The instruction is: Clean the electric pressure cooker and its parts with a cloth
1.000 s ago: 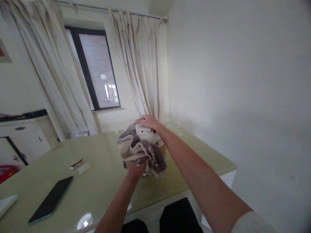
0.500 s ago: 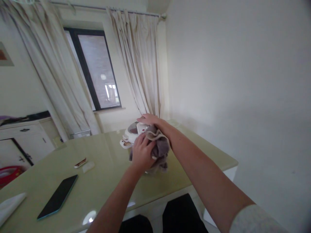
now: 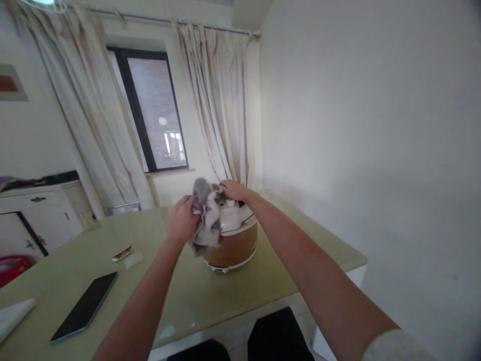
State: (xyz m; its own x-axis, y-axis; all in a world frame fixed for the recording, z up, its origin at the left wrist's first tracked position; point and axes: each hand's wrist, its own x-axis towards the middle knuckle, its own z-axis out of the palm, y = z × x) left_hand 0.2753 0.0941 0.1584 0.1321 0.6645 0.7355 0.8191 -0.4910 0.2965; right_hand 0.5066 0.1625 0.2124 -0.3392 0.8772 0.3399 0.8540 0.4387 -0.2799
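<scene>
In the head view, a round countertop cooker [image 3: 235, 248] with an amber-brown body, white lid and white base rim stands on the pale green table. My left hand [image 3: 183, 218] grips a grey-brown cloth [image 3: 206, 225], bunched and hanging against the cooker's left side. The cloth covers the left part of the lid. My right hand [image 3: 235, 190] is at the top of the lid, its fingers curled over the far side by the cloth's upper edge. What those fingertips grip is hidden.
A dark tablet [image 3: 84, 307] lies on the table [image 3: 203, 306] at left, with a small narrow item [image 3: 122, 253] and a pale flat piece [image 3: 134, 259] beyond it. A white object [image 3: 15, 318] is at the left edge. A wall [image 3: 356, 150] flanks the right side.
My left hand has carried the cloth leftward from the front of the cooker, uncovering its brown body. My right hand stays near the top, shifted slightly, with its fingers more curled.
</scene>
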